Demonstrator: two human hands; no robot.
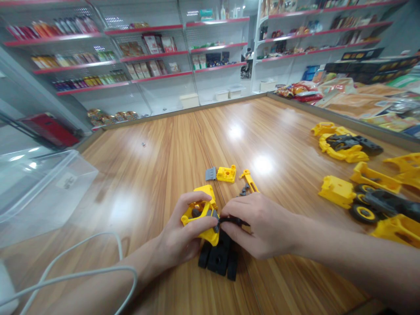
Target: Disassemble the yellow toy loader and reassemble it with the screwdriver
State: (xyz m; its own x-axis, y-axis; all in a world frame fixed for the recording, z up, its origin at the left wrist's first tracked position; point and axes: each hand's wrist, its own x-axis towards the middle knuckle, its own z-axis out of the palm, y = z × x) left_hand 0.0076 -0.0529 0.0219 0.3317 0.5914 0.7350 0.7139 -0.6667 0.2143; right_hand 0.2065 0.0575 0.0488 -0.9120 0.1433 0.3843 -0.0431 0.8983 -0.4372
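Observation:
My left hand [177,234] is closed around a yellow toy cab piece [206,191], with its thumb pressed across a dark grey part at the side. In my right hand [265,223] a thin black tool [236,220] is pinched, its tip against that grey part; its exact kind is hard to make out. Below both hands, a black toy track base [218,262] rests on the table. Just beyond lie a yellow block [227,174], a grey toothed piece [211,173], a yellow toy arm [250,180] and small grey bits [244,190].
Several yellow and black toy vehicle parts [336,192] lie at the right. A clear plastic box [42,188] stands at the left, with a white cable [95,271] in front. Packaged goods [357,98] are beyond the right table edge. Stocked shelves [157,76] line the back.

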